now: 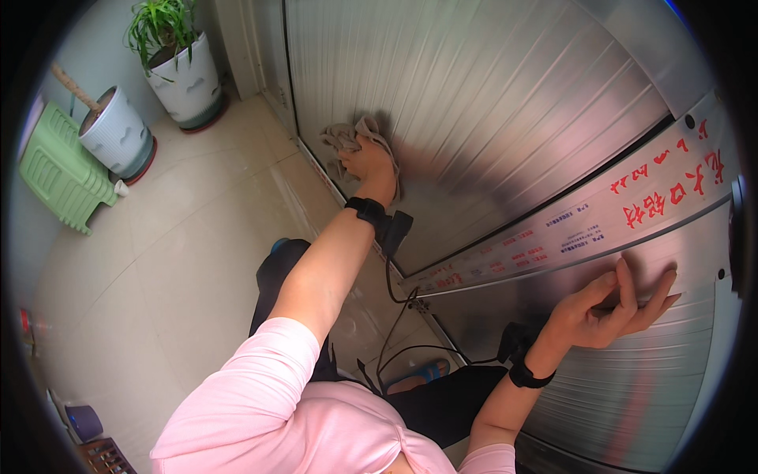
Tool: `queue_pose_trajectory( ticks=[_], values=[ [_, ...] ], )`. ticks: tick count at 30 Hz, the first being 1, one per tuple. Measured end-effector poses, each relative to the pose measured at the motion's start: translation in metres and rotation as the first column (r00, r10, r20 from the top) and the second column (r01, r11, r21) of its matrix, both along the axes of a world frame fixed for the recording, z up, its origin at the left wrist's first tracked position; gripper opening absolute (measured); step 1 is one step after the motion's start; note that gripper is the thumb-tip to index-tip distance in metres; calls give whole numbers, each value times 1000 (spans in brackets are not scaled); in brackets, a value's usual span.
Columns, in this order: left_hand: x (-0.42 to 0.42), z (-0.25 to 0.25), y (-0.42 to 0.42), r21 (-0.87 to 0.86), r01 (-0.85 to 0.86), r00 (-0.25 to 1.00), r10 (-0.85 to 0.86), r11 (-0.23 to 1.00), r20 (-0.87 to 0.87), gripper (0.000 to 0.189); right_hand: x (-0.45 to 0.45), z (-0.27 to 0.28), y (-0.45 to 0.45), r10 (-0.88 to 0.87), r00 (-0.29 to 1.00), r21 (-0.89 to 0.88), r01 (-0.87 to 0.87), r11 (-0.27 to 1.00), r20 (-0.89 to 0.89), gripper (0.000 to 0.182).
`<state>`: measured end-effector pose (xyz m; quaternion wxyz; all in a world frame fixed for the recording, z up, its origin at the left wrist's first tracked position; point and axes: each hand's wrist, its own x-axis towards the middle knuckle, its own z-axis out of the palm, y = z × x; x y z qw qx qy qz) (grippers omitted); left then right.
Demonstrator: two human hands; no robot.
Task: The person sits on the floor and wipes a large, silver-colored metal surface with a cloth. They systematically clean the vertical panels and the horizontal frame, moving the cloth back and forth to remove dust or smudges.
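My left hand grips a crumpled grey-beige cloth. The cloth lies against the lower part of a ribbed silvery metal panel, close to its bottom edge. A lengthwise metal frame strip with red and blue writing borders this panel. Beyond that strip is a second ribbed metal panel. In front of its smooth upper part, my right hand holds nothing, and its fingers are spread and bent. The fingertips are at or near the metal; contact cannot be told.
Potted plants in white-and-grey pots stand by the wall at far left, beside stacked green plastic stools. Black cables run from both wrist straps past my legs. Pale glossy tiles cover the floor.
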<state>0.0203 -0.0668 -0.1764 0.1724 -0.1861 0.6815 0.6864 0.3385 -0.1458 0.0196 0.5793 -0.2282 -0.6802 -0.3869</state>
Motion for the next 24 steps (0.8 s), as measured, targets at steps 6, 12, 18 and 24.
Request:
queue_pose_trajectory(
  ticks=[6, 12, 18, 24],
  values=[
    [6, -8, -1, -118, 46, 999, -48, 992, -14, 77, -5, 1, 0, 5, 1000, 9, -5, 1000, -1, 13],
    [27, 6, -4, -28, 82, 991, -85, 996, -107, 73, -4, 9, 5, 2, 999, 21, -3, 1000, 45, 12],
    [47, 27, -8, 144, 28, 877, 45, 989, -479, 68, -19, 26, 0, -36, 997, -30, 38, 999, 72, 12],
    [60, 71, -20, 284, 235, 686, 49, 930, -726, 65, -30, 35, 4, 34, 999, -18, -33, 999, 14, 12]
  ],
)
